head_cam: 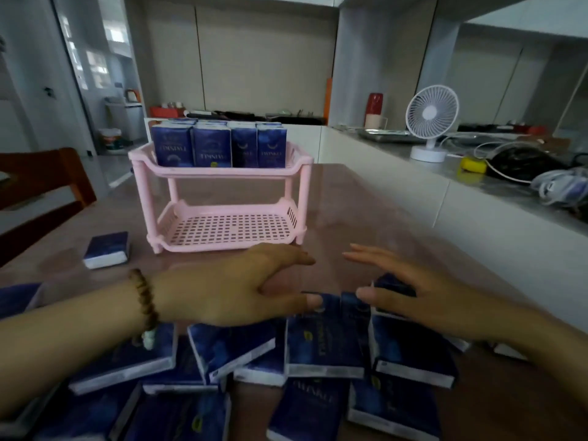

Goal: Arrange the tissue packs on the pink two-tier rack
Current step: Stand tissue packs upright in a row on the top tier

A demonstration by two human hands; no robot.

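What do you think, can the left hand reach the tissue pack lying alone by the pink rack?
Probably yes. The lone pack lies flat on bare table, left of the rack, and nothing stands between it and the open, empty left hand.

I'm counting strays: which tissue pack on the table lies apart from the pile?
The tissue pack left of the pink rack, lying flat by itself; the rest are heaped nearer.

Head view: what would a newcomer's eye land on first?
The pink rack stands mid-frame, its top tier lined with upright blue tissue packs and its lower tier bare. In front, the left hand and right hand reach open over a heap of loose packs lying flat.
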